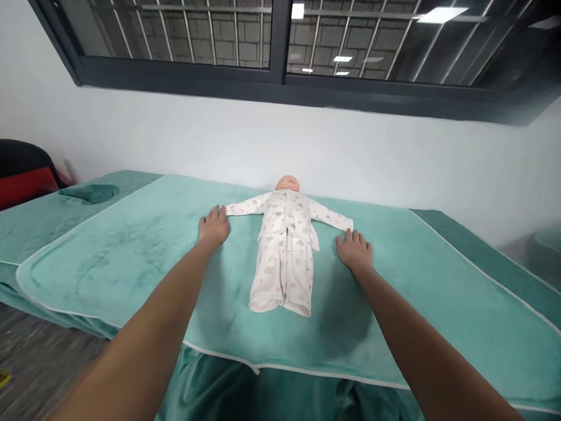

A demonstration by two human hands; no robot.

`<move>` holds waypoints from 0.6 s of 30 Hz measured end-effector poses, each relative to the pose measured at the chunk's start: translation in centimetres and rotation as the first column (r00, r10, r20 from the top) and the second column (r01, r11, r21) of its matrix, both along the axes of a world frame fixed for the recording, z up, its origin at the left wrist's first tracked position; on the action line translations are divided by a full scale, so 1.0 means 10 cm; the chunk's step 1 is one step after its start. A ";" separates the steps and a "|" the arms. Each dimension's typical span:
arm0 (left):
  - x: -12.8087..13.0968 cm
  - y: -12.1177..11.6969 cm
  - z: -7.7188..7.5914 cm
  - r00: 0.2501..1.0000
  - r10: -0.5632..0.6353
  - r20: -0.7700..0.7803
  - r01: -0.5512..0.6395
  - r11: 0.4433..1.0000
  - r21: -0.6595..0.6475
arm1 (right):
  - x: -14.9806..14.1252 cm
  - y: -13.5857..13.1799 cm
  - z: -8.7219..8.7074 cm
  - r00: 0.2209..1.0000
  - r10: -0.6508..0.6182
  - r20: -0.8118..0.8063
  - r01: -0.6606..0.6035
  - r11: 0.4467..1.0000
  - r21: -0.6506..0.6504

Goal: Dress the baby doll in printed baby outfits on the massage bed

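Observation:
A baby doll (288,183) lies face up on a light green mat, its head toward the wall. It wears a white patterned baby top (284,211) with the sleeves spread out to both sides. White patterned trousers (268,272) lie straight below the top, leg ends toward me. At the cuff on the left, my left hand (214,227) rests with fingers apart, its edge touching the sleeve end. My right hand (355,250) lies just below the other cuff, fingers stretched and touching or nearly touching it. Neither hand visibly grips the cloth.
The light green mat (144,251) covers a bed with a darker green cover (456,231). A face hole (90,193) is at the left end. Behind are a white wall (210,134) and a barred window (280,47). A black and red object (26,175) stands far left.

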State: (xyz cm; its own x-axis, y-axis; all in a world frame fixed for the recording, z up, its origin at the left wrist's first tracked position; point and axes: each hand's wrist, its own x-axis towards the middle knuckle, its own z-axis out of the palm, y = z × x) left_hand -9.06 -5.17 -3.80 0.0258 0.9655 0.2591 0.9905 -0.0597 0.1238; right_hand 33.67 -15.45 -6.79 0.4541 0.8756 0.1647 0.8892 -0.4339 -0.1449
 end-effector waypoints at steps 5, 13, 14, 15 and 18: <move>-0.02 -0.07 -0.01 0.995 -0.096 -0.016 0.095 0.994 -0.047 | -0.01 -0.08 0.00 1.000 0.017 0.001 -0.017 1.000 -0.006; -0.04 0.02 -0.04 0.996 -0.064 0.059 0.068 0.995 -0.074 | 0.01 -0.05 -0.04 1.000 0.000 0.011 0.000 1.000 -0.021; -0.03 0.01 -0.03 0.995 -0.058 0.079 0.064 0.995 -0.070 | 0.01 -0.05 -0.04 1.000 -0.001 0.014 0.002 1.000 -0.023; -0.02 0.00 -0.01 0.993 -0.052 0.103 0.059 0.996 -0.065 | 0.01 -0.04 -0.04 1.000 -0.002 0.018 0.003 1.000 -0.026; 0.03 -0.08 0.09 0.979 -0.024 0.202 0.032 0.999 -0.038 | 0.01 -0.05 -0.03 1.000 -0.003 0.028 0.004 0.999 -0.036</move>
State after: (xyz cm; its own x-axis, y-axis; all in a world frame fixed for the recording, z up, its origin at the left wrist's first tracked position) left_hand -8.76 -5.99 -2.95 0.0044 0.9749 0.2226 0.9431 -0.0780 0.3231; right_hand 33.79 -15.93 -7.11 0.4531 0.8795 0.1454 0.8910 -0.4419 -0.1039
